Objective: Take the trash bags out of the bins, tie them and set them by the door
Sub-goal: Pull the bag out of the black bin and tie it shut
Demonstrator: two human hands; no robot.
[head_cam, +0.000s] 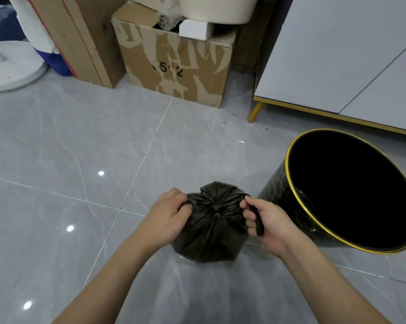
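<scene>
Glossy grey marble-look floor tiles [80, 141] reflect ceiling lights; cardboard boxes [176, 66] stand beside a white gold-legged cabinet [337, 66].

1. This looks like a room in a home, in a corner used for storage.
2. The floor [57, 141] is glossy grey marble-look tile with thin grout lines, reflecting ceiling lights.
3. A pale grey cabinet with gold trim and a gold leg [337, 66] stands at the right.
4. A round black waste bin with a gold rim [276, 190] stands on the floor near it.
5. A worn brown cardboard box [178, 66], open and stuffed with packaging, and a tall flat carton [80, 36] stand at the back.
6. A white round pedestal base [10, 69] stands at the left.
</scene>
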